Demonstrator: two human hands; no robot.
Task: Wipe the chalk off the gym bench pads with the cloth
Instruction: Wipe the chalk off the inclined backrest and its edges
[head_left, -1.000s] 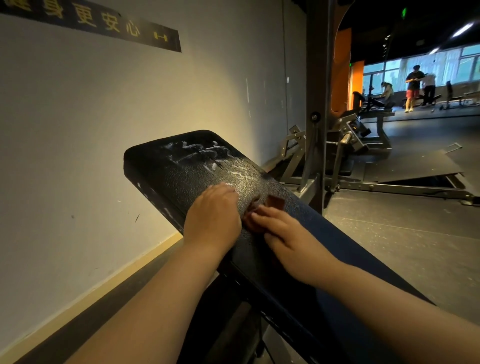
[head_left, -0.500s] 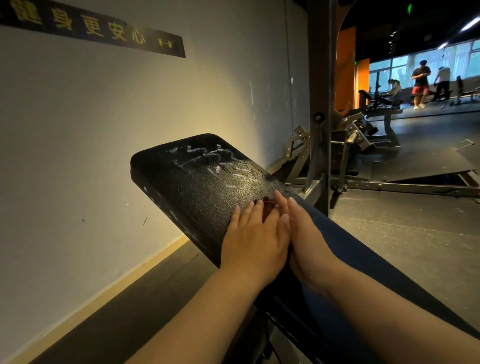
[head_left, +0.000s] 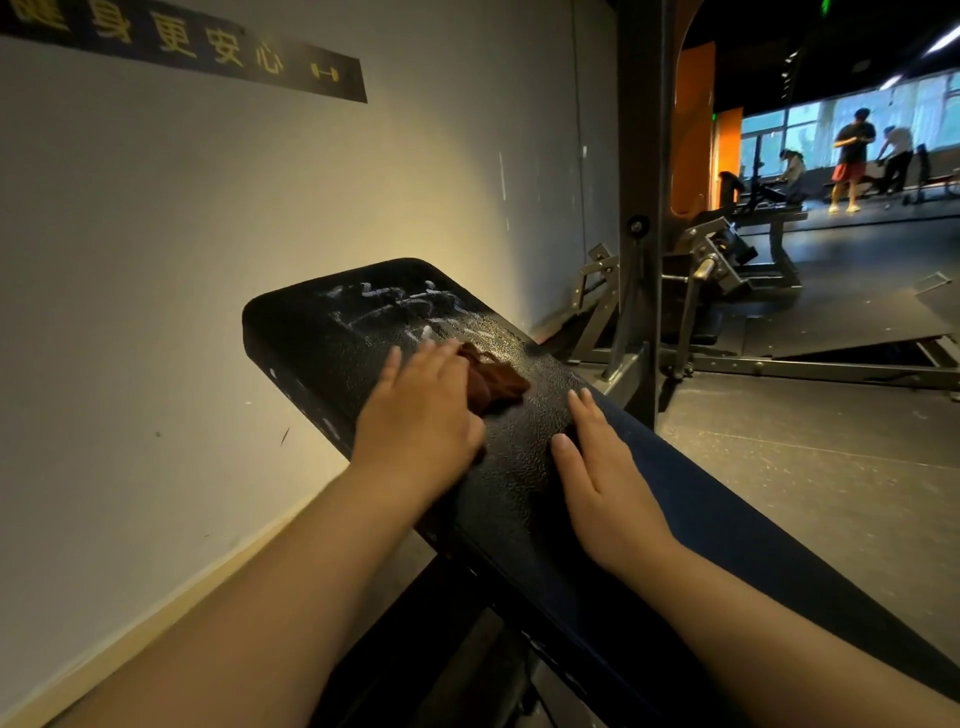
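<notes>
A black textured bench pad (head_left: 509, 467) slopes up and away from me, with white chalk marks (head_left: 395, 309) smeared near its far end. A crumpled dark red cloth (head_left: 496, 382) lies on the pad just below the chalk. My left hand (head_left: 421, 415) lies flat with straight fingers pressing on the cloth's left part. My right hand (head_left: 597, 467) rests flat on the pad's right side, apart from the cloth, holding nothing.
A pale wall (head_left: 208, 234) with a dark sign (head_left: 208, 49) runs close along the left. A steel rack upright (head_left: 639, 208) and machine frames (head_left: 727, 270) stand right of the bench. People (head_left: 852, 156) are far off by the windows.
My left hand has slid up the pad toward the chalk, pushing the cloth. My right hand has parted from the left and now rests alone on the pad's right side.
</notes>
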